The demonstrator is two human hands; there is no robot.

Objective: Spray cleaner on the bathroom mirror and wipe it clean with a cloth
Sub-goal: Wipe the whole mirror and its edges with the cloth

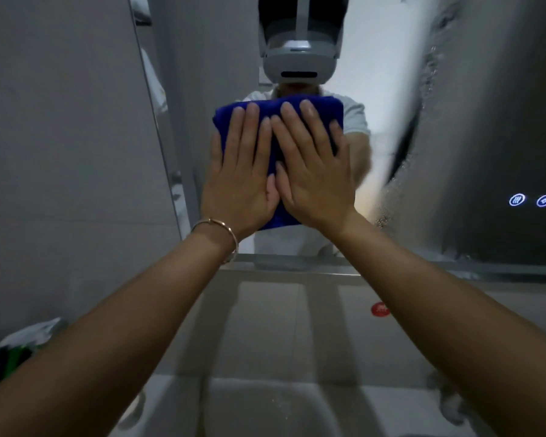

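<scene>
Against the mirror (473, 127), near the middle of the glass, a folded blue cloth (297, 110) is pressed flat by both palms — left hand (241, 178) and right hand (312, 175) side by side, fingers spread and pointing to twelve o'clock, neither one curled around it. Wiping looks to be the step in hand: droplets and a cloudy film (435, 89) remain from about one to four o'clock of the cloth — so the next pass probably calls for sliding it that way under even pressure, above the sink (265, 411) at six.
</scene>
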